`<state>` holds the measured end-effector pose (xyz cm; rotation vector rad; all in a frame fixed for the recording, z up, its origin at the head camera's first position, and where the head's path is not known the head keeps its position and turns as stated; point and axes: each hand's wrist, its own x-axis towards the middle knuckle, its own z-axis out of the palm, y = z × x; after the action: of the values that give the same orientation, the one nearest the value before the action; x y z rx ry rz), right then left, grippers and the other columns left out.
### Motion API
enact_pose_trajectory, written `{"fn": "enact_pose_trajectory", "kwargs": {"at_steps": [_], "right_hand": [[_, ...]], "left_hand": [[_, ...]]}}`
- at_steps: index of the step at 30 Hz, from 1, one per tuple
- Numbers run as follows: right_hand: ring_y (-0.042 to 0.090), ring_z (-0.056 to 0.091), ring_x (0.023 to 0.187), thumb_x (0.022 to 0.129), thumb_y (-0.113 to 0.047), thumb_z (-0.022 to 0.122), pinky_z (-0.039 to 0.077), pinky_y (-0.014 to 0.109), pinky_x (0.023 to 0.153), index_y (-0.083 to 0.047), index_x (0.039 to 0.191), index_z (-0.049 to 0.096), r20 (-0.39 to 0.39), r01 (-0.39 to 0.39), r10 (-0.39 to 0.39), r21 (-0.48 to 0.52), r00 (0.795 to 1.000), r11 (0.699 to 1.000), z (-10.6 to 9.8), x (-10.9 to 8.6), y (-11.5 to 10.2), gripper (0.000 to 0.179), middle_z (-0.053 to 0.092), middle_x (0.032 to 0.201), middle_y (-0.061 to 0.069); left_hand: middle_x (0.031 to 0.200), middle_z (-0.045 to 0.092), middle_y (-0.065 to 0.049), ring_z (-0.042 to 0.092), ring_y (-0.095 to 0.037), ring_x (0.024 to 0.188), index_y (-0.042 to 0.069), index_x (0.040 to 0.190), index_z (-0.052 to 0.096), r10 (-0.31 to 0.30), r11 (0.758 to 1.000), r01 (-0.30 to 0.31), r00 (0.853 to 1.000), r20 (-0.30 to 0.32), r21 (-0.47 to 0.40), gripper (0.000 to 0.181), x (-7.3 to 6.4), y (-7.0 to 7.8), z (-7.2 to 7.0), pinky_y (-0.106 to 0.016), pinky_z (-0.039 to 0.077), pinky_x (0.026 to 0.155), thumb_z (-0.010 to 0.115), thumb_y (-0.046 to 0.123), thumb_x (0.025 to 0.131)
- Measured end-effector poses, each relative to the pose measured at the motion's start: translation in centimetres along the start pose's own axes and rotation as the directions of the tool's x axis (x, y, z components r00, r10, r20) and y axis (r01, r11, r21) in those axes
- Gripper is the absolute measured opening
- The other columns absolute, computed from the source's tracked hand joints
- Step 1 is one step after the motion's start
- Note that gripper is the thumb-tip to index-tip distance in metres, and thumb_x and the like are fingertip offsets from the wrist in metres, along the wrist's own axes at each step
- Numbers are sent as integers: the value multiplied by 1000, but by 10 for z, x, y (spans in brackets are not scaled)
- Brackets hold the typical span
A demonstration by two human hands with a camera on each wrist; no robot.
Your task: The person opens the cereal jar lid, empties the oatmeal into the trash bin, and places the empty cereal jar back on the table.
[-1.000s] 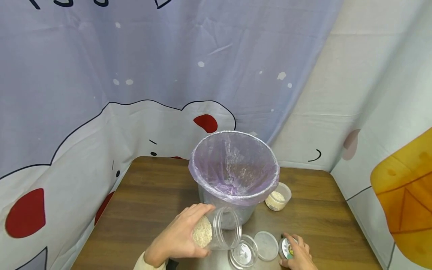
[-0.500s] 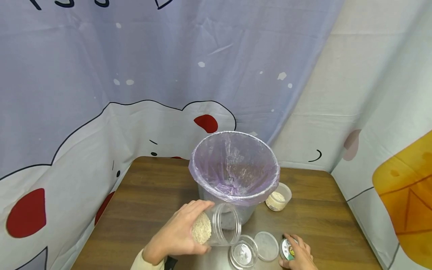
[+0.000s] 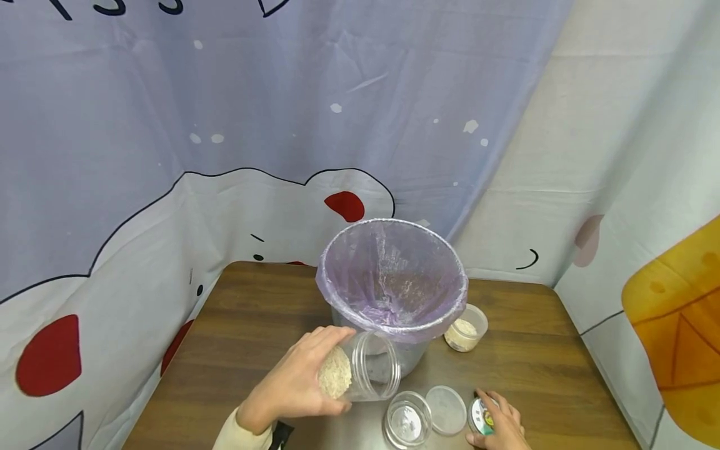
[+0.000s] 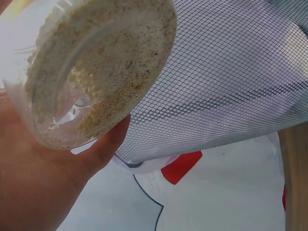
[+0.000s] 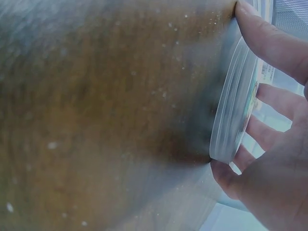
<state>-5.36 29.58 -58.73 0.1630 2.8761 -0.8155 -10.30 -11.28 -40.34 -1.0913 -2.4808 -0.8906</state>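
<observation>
My left hand (image 3: 295, 384) grips a clear jar (image 3: 365, 375) that is tipped onto its side, its threaded mouth facing right. Pale grains (image 3: 335, 373) are heaped at the bottom end of the jar. In the left wrist view the jar's base (image 4: 108, 67), coated inside with grains, is beside the mesh wall of a bin (image 4: 226, 62). My right hand (image 3: 502, 426) holds a round lid (image 3: 481, 417) with a printed label by its edge, down at the table. The right wrist view shows thumb and fingers around the lid's clear ridged rim (image 5: 226, 120).
A bin with a purple liner (image 3: 360, 262) stands mid-table, just behind the jar. A small tub of grains (image 3: 462, 337) is to its right. In front lie a clear open container (image 3: 406, 425) and a translucent lid (image 3: 447, 409). Printed curtains (image 3: 270, 94) hang behind the wooden table (image 3: 253, 306).
My left hand has lifted the tipped jar slightly, away from the clear container below. The right hand stays almost still at the labelled lid.
</observation>
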Motion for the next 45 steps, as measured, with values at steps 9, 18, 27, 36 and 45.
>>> {"fn": "enact_pose_trajectory", "kwargs": {"at_steps": [9, 18, 27, 36, 45], "right_hand": [[53, 25, 116, 48, -41, 85, 34, 61, 77, -7, 134, 44, 23, -34, 33, 60, 999, 998, -2, -2, 1, 101, 33, 136, 20], [50, 27, 116, 50, -40, 85, 36, 58, 78, -9, 136, 42, 10, -16, 15, 47, 1000, 999, 2, 1, 1, 102, 34, 136, 19], [52, 26, 117, 51, -40, 85, 34, 65, 80, -8, 138, 37, 12, -18, 18, 55, 1000, 998, 3, -1, 1, 105, 31, 137, 22], [51, 29, 117, 51, -41, 84, 36, 63, 80, -8, 138, 37, -26, -3, 3, 28, 1000, 1000, 4, -3, 3, 105, 32, 136, 21], [54, 27, 116, 50, -47, 84, 36, 61, 77, -9, 137, 37, -14, -27, 27, 24, 1000, 999, 4, -2, 4, 106, 29, 136, 22]], "left_hand": [[120, 51, 16, 47, -2, 103, 19, 128, 48, -4, 1000, 4, 1000, -24, -19, 94, 2, -3, 0, -31, 44, 86, 83, 41, 44], [117, 54, 13, 48, -3, 102, 20, 127, 48, 17, 1000, -17, 999, -46, -7, 93, 5, -3, -6, -30, 44, 83, 83, 41, 43], [118, 55, 9, 49, -6, 104, 18, 128, 48, 50, 999, -50, 997, -62, 1, 94, 8, -3, -14, -32, 43, 86, 84, 40, 43], [120, 51, 16, 47, -3, 104, 20, 128, 48, 58, 998, -58, 996, -74, -2, 94, 10, -3, -23, -29, 42, 88, 84, 40, 43], [120, 53, 11, 49, -7, 104, 18, 128, 47, 82, 997, -82, 994, -75, -1, 93, 17, -3, -30, -32, 42, 87, 83, 41, 46]]}}
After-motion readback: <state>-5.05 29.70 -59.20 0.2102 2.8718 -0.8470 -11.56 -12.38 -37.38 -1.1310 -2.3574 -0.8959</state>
